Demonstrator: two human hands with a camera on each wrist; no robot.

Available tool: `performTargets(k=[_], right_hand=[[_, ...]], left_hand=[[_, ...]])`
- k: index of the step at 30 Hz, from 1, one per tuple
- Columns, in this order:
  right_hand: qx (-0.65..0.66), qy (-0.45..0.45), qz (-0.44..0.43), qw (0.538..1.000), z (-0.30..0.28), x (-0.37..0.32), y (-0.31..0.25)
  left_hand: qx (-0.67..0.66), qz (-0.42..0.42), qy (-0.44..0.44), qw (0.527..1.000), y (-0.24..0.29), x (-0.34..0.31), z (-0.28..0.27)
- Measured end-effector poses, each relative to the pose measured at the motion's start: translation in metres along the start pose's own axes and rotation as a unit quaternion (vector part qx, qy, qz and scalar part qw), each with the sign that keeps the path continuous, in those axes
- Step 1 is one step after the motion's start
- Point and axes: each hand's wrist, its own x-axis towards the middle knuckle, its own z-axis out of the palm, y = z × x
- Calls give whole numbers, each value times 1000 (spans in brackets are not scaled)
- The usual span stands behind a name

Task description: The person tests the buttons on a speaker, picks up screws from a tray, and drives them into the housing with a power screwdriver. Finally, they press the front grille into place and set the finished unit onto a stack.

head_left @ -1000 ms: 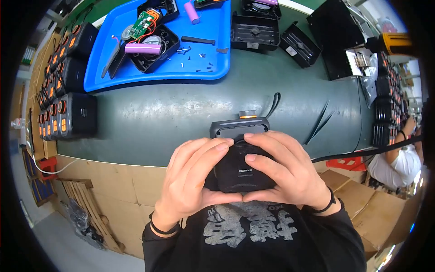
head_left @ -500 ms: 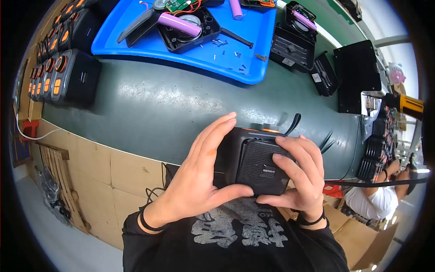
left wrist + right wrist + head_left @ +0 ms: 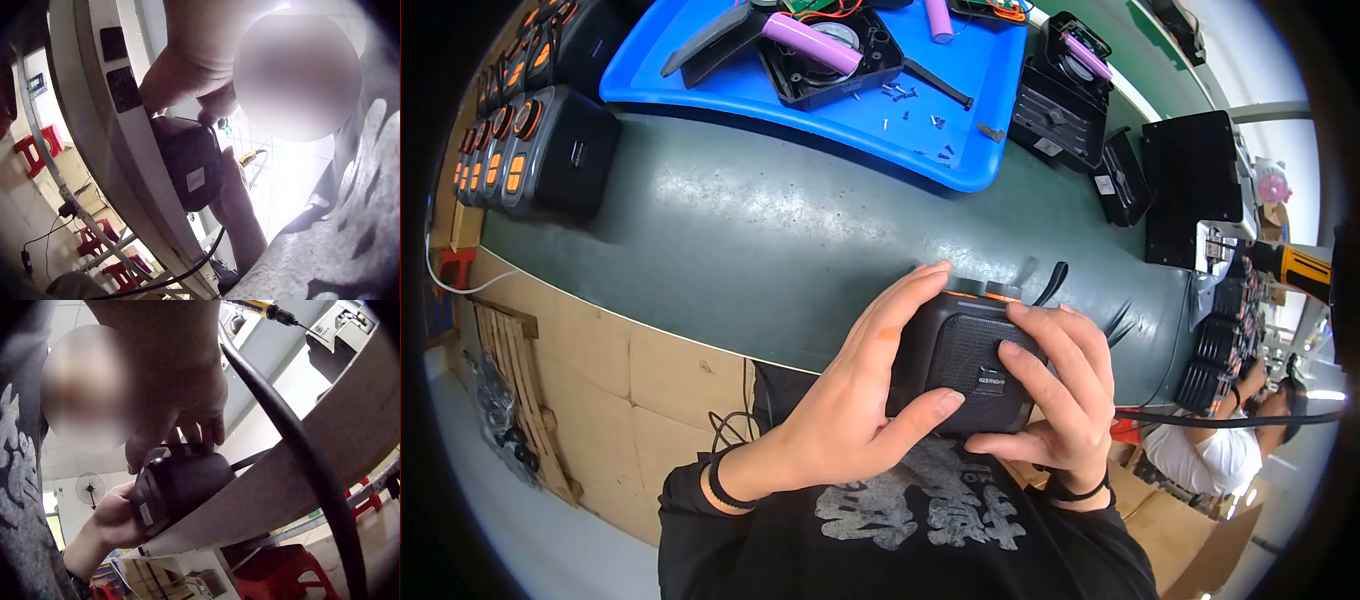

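Note:
Between my two hands is a black speaker [image 3: 965, 350] with a mesh grille, an orange-ringed knob [image 3: 1003, 292] on top and a wrist strap [image 3: 1055, 284]. My left hand [image 3: 865, 375] holds its left side, fingers long against the side and thumb over the front's lower left. With my right hand [image 3: 1075, 385] I hold the right side, fingertips on the grille and thumb at the bottom edge. The speaker's underside [image 3: 187, 169] with a pale label shows in the left wrist view, close to the bench edge. In the right wrist view the speaker [image 3: 181, 484] sits between both hands.
A blue tray [image 3: 990, 165] holds an opened casing [image 3: 830, 85], purple battery cells [image 3: 812, 42] and loose screws [image 3: 900, 92]. Finished-looking speakers [image 3: 560, 150] line the left. Tweezers [image 3: 1120, 325], a black box [image 3: 1195, 185] and a yellow electric screwdriver [image 3: 1305, 268] are at right.
The head view has swung, so the bench appears shifted. My left hand has moved from the speaker's front to its left side, uncovering the grille. The right hand keeps its hold.

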Motion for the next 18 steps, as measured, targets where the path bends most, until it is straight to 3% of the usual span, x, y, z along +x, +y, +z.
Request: performTargets(k=[18], right_hand=[[-18,-3,-3,1000,0,1,0]], left_hand=[[8,3,2,1000,1,1,1]])
